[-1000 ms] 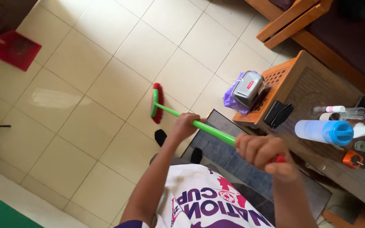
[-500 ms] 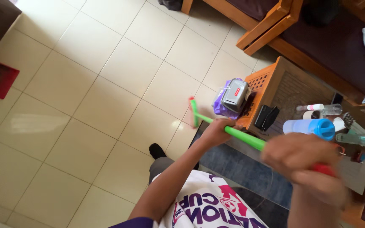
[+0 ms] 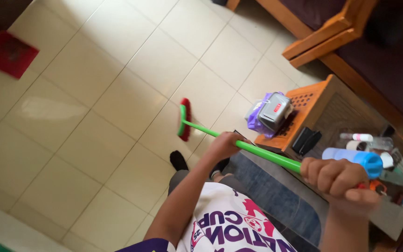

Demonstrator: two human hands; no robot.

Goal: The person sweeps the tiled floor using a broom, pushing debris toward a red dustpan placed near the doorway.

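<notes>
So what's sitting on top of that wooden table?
On the wooden table: a grey box over a purple bag, a black case, a blue-capped bottle. The right hand hides the rest.

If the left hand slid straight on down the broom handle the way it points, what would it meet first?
The left hand grips the green handle and points along it toward the floor. The first thing in that line looks like the broom head resting on the tiled floor; the handle between looks bare.
</notes>
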